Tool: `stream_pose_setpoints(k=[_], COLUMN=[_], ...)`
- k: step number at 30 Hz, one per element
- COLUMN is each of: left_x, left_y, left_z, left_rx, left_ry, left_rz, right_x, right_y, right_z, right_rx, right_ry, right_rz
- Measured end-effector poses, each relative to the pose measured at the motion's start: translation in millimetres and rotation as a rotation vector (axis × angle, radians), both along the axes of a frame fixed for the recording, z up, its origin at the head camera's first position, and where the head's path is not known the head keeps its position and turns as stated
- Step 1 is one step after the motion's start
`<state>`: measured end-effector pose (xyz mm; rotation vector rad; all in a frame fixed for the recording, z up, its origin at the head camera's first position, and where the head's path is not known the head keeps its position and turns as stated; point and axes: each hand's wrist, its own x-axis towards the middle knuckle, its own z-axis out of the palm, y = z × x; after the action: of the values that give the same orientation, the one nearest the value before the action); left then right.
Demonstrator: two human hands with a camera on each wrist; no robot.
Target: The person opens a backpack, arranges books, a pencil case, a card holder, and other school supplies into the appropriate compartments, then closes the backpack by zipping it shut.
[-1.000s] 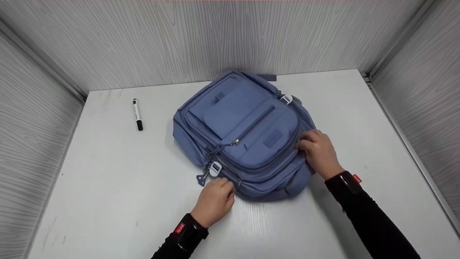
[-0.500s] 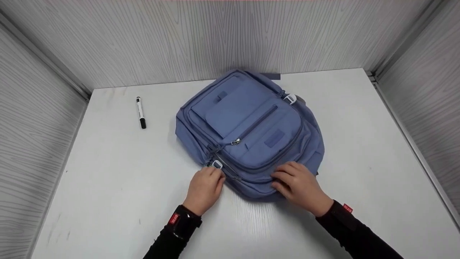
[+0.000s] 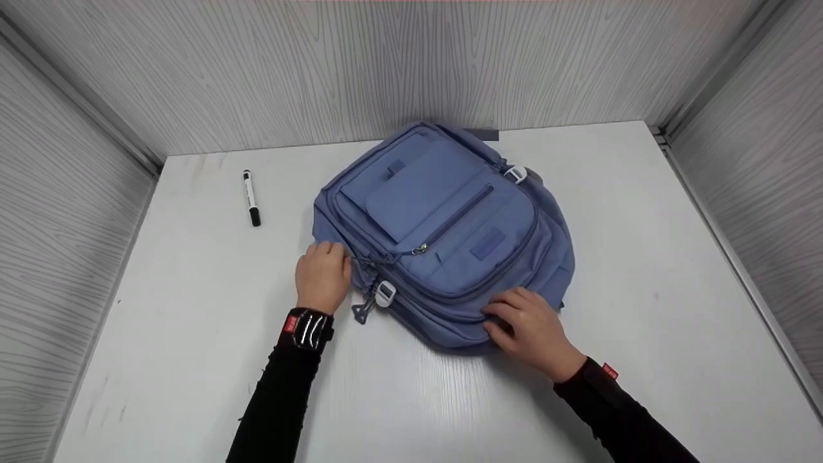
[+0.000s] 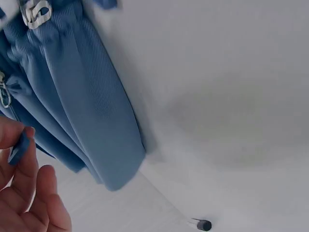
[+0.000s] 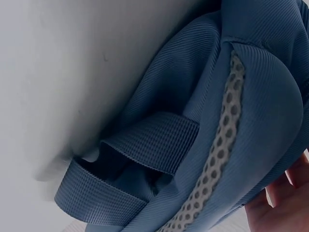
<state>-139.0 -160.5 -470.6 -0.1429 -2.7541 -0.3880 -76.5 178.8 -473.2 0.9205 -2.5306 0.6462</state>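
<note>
A blue backpack (image 3: 450, 225) lies on its back on the white table, front pockets upward. At its left side, my left hand (image 3: 323, 276) pinches a small blue zipper pull (image 4: 19, 149) between thumb and finger; a metal zip slider (image 4: 5, 94) shows just beyond the fingertips. My right hand (image 3: 528, 331) grips the near edge of the bag with bent fingers, and in the right wrist view those fingers (image 5: 285, 195) reach behind the fabric by the mesh-edged strap (image 5: 217, 150). A white buckle (image 3: 385, 294) lies between the hands.
A white marker with a black cap (image 3: 251, 198) lies on the table (image 3: 193, 289) to the left of the bag. Grey wood-grain panels (image 3: 398, 64) stand at the back and both sides. A second white buckle (image 3: 515, 173) sits at the bag's far right.
My right hand has moved from the bag's right side to its near edge. My left hand has gone up and left along the zip, and the zip's gap beside the buckle has narrowed.
</note>
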Motion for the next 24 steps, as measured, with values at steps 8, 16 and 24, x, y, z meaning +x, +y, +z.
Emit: stream_pose_setpoints(k=[8,16,24], left_x=[-10.3,-2.7,6.6], left_y=[1.0,0.2,12.1], left_z=[4.4,6.6,16.9], left_rx=[0.084,0.154,0.208], left_ry=[-0.100,-0.179,-0.175], left_rz=[0.069,0.076,0.031], right_x=[1.4,2.3,2.8], right_y=[-2.2,-4.7,-5.9], right_z=[-2.1,-1.8,-3.7], right_rx=[-0.040,-0.073,-0.105], right_ry=[-0.034,-0.077,-0.064], right_rz=[-0.039,-0.062,-0.063])
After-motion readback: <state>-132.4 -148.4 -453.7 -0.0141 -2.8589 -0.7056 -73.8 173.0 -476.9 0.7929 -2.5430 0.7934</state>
